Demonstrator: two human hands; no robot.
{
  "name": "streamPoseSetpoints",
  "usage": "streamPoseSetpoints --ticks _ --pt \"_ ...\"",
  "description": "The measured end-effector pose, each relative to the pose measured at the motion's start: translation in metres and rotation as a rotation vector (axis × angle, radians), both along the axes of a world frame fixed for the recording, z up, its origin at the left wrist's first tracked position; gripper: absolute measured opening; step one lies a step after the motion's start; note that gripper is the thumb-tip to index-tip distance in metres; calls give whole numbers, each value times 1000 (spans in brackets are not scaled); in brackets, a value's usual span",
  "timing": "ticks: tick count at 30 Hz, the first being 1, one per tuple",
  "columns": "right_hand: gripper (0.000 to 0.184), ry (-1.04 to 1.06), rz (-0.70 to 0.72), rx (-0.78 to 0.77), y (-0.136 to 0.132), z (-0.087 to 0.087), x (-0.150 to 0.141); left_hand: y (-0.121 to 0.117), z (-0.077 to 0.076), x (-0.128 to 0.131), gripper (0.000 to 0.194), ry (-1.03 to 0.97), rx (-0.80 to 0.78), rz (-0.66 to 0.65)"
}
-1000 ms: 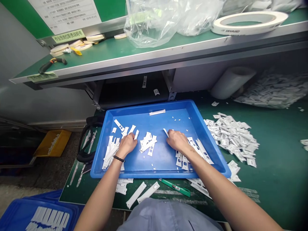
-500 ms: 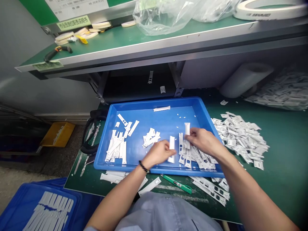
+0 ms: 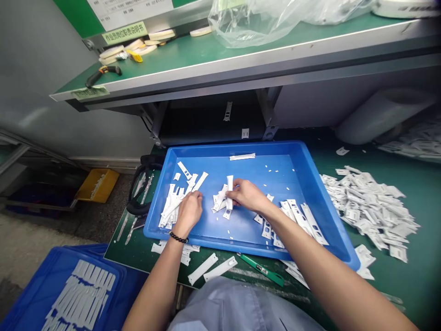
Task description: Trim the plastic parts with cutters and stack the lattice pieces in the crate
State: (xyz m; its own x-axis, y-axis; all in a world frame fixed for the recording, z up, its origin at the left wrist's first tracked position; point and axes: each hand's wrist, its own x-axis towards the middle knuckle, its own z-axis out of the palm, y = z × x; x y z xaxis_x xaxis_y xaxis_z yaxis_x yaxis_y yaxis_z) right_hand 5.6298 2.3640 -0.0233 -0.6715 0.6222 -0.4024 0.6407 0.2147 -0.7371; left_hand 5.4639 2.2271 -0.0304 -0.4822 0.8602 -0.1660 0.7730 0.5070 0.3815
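Note:
My right hand point(image 3: 247, 194) pinches a white plastic strip point(image 3: 229, 185) upright over a small pile of white strips point(image 3: 219, 200) in the middle of the blue tray point(image 3: 206, 151). My left hand point(image 3: 190, 210), with a dark beaded bracelet at its wrist, is at the left pile of white strips point(image 3: 168, 209). Its fingers are curled together, and whatever they may hold is hidden. More strips with slots point(image 3: 299, 216) lie in the tray's right part, partly behind my right forearm.
A large heap of white pieces point(image 3: 365, 207) lies right of the tray. In front are a green pen-like tool point(image 3: 262, 270) and loose strips point(image 3: 203, 269). Behind, a shelf point(image 3: 193, 66) overhangs the bench. A blue tray of strips point(image 3: 37, 276) stands low at left.
Both hands have moved left: my left hand from the tray's middle to the left pile, my right hand with a strip from the right pile to the middle one. The view has shifted slightly.

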Motion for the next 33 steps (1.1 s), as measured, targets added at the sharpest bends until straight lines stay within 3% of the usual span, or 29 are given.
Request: streamPoseSetpoints --ticks 4,7,11,17,22,27,31,33 --pt "22 45 155 -105 -35 -6 -56 -32 14 -32 29 70 147 187" --pt "25 21 294 50 -50 -10 -72 -40 16 -49 29 107 237 134" --pt "25 -41 271 290 -33 -15 -66 -14 4 -56 31 141 175 15" --pt "36 -77 336 522 0 -19 -72 35 -8 -59 41 211 -73 27" --pt "41 -31 491 618 4 -21 -103 28 -2 -72 26 239 -60 81" --pt "37 -4 663 648 9 -23 -128 15 -1 -96 28 262 -84 70" --pt "38 -56 694 664 14 -25 -135 35 -2 -109 37 304 -44 -50" --pt "41 -85 684 672 16 -26 -137 54 -4 -113 37 327 -97 -31"
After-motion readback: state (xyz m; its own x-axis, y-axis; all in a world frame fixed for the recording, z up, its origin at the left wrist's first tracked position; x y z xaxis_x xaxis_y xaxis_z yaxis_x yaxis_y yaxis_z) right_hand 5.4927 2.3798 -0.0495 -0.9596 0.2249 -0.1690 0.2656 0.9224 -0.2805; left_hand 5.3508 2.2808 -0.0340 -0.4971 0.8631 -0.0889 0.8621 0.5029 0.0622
